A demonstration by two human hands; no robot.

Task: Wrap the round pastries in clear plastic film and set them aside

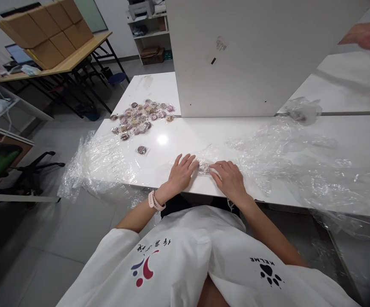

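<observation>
A small piece of clear bubble wrap [203,166], bunched into a short roll, lies on the white table near its front edge. What is inside it, if anything, I cannot make out. My left hand [181,174] grips its left end, fingers bent and thumb side against the plastic. At the right end my right hand [229,178] pinches the wrap between thumb and fingers. Left of my hands, one dark round piece in a clear wrapper [142,150] lies alone. Farther back is a pile of small wrapped pieces [140,117], brown, pink and yellowish.
Loose bubble wrap [284,157] spreads over the right of the white table [198,130]. Stacked clear plastic sheets [100,162] overhang the left edge. A white panel [236,64] stands behind. Another person's hand [368,35] shows at upper right. Cardboard boxes [49,32] sit on a wooden desk.
</observation>
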